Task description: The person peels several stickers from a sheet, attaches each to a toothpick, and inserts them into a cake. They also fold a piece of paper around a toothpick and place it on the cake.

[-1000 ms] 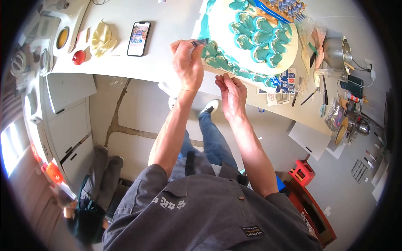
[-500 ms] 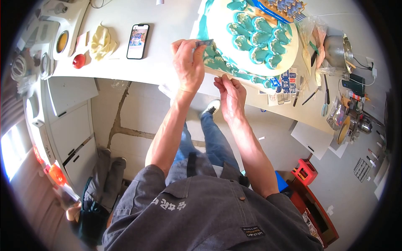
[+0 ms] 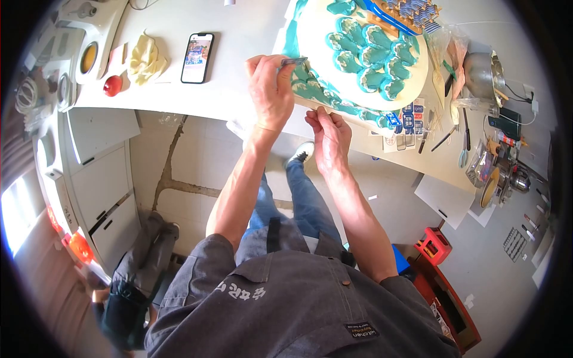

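Note:
My left hand [image 3: 270,89] pinches a small dark printed piece [image 3: 292,61] at the left edge of the cake. This cake [image 3: 412,83] is cream-white with teal, shell-like frosting petals [image 3: 371,55] on top and teal frosting along its near side. My right hand [image 3: 330,136] is closed at the cake's near edge, thumb and fingertips together; whatever is between them is too small to make out. A small blue-and-white decoration [image 3: 393,119] sits on the near side, right of my right hand. A ship decoration [image 3: 388,18] with striped sails stands at the far side.
A phone [image 3: 197,58] lies on the white table [image 3: 239,36], left of my hands. Farther left are a cream-coloured crumpled piece [image 3: 147,59] and a red ball [image 3: 112,86]. Printed cutouts [image 3: 409,122], tools and a metal pot [image 3: 480,74] lie right of the cake. Another person [image 3: 134,292] is at lower left.
The dark piece in my left hand has tipped and now looks narrower. My right hand has hardly moved. The other person at lower left has shifted slightly.

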The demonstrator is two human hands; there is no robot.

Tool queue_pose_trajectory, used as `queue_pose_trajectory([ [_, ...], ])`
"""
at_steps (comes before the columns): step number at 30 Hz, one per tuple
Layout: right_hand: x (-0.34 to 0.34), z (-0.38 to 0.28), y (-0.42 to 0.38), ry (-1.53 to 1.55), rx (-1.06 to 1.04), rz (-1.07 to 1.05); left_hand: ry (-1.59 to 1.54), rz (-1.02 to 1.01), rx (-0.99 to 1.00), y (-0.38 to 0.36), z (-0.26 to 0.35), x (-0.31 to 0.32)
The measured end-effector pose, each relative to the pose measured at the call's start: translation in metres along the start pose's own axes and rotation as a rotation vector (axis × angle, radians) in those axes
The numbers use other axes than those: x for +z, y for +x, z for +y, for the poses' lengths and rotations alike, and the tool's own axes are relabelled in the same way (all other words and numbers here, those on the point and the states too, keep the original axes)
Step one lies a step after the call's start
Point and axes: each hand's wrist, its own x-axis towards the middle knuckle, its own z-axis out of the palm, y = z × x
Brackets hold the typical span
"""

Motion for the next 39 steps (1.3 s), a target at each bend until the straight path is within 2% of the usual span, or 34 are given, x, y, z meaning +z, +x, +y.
queue_pose_trajectory([
  [23, 0.0, -0.001, -0.001, -0.003, -0.011, -0.001, -0.031, 0.002, -0.004, -0.004, -0.003, -0.002],
  [29, 0.0, 0.001, 0.0, 0.001, -0.029, -0.006, -0.046, -0.031, -0.06, -0.003, 0.001, -0.007],
  [39, 0.001, -0.002, -0.002, -0.014, -0.021, 0.009, -0.061, -0.041, -0.019, -0.003, -0.001, -0.009],
])
